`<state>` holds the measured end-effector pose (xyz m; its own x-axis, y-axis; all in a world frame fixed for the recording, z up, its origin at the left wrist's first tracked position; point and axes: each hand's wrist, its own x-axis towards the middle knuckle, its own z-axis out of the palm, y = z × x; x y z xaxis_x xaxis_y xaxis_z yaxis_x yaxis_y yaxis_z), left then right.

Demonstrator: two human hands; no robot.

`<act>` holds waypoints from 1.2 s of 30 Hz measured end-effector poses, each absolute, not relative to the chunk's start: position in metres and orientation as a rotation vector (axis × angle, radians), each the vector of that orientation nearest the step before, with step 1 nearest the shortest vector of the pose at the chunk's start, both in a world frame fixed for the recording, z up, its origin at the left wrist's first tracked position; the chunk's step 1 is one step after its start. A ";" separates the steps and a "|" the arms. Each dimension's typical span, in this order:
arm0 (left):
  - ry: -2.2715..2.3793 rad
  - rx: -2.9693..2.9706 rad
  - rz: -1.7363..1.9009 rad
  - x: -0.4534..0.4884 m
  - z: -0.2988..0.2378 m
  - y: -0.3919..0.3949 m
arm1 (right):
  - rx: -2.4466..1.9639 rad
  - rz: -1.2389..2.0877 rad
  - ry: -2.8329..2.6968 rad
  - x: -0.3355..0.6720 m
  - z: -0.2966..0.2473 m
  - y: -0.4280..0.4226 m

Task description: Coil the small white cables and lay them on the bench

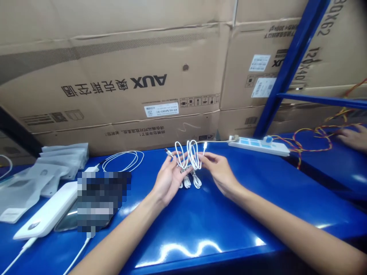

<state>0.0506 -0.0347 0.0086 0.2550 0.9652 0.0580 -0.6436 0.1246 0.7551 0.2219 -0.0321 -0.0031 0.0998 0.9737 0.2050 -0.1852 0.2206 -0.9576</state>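
You are holding white USB cables (189, 154) up in loops near the middle of the blue counter (183, 236), their lower coils hanging down to it. Your left hand (169, 179) is pinching one plug end with its fingers partly spread (the grip looks light), and your right hand (219, 172) is closing thumb and forefinger on the other plug. Along the back edge, a power strip (258, 146) is lying to the right and a coiled white cable (123, 160) to the left. Frosted plastic bags (63, 156) are piling up at the left edge beside a white device (46, 210). A co-worker's hand (352, 137) is resting at the far right, near twisted red and yellow wires (318, 133).
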 end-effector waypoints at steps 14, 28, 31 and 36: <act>0.661 0.877 1.260 0.056 0.007 -0.038 | -1.000 1.149 -1.170 0.224 -0.002 -0.033; 0.648 0.990 1.160 0.061 -0.002 -0.040 | -0.947 1.094 -1.172 0.222 -0.011 -0.029; 0.656 0.998 1.130 0.060 -0.001 -0.040 | -0.962 1.108 -1.128 0.222 -0.011 -0.028; 0.620 1.031 1.089 0.057 -0.002 -0.039 | -0.917 1.181 -1.101 0.222 -0.009 -0.030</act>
